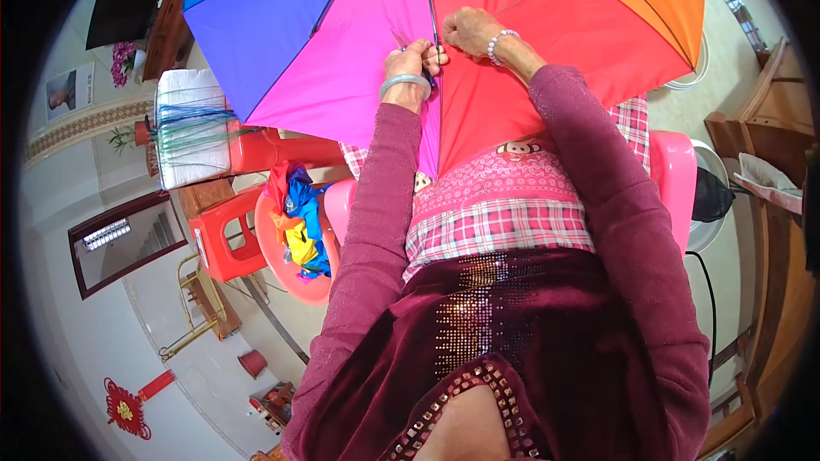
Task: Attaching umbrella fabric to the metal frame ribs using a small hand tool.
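Note:
An opened rainbow-coloured umbrella [521, 60] lies across my lap with its inner side up, its dark ribs fanning out over blue, violet, pink, red and orange panels. At the rib between the pink and red panels, my left hand [412, 64] is closed round what look like small scissors, a pointed tip showing above the fingers and a dark handle part below. Those fingers also touch the rib [432, 13]. Just right of it my right hand [470, 32] is pinched over the red panel; anything in the pinch is too small to make out.
Left of my lap, a pink basin [307, 290] holds bundled coloured cloth [301, 235]. Beyond it are a red plastic stool [224, 239] and a white foam block [190, 128] wound with blue and green threads. Wooden furniture [781, 111] stands at the right.

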### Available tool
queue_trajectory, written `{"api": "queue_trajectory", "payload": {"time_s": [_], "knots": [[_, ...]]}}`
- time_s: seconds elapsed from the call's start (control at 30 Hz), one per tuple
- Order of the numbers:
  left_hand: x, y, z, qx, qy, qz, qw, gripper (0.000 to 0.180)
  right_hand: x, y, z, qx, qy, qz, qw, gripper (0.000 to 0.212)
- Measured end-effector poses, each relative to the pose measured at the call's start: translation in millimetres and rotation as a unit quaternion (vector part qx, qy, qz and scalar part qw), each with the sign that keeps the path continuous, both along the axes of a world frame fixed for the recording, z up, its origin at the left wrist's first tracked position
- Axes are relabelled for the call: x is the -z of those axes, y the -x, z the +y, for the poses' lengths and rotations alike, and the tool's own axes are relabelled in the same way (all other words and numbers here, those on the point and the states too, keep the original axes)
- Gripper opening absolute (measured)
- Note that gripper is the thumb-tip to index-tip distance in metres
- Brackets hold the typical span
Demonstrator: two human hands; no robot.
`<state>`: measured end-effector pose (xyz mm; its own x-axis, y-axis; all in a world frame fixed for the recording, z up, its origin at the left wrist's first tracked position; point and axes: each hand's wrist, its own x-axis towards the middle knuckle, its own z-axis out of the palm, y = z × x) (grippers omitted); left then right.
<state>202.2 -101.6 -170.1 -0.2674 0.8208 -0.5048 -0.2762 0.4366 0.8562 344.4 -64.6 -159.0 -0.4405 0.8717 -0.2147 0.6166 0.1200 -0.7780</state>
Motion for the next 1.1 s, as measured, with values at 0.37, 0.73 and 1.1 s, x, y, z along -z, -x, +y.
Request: {"api": "queue_trajectory", "payload": {"time_s": [0.37, 0.73, 1.1], "knots": [[7.9, -19.5, 6.5, -0.036, 0.003, -0.007, 0.999, 0.011, 13.3, -21.5, 5.1, 0.003, -0.005, 0.057, 0.998, 0.009], [14.3, -32.7, 11.7, 0.04, 0.023, -0.009, 0.999, 0.012, 22.2, -39.6, 13.7, -0.031, 0.012, 0.023, 0.999, 0.008], [1.3, -11.2, 7.1, 0.01, 0.006, 0.065, 0.998, 0.014, -3.0, -9.5, 17.2, 0.012, -0.295, -0.103, 0.95, 0.021]]}}
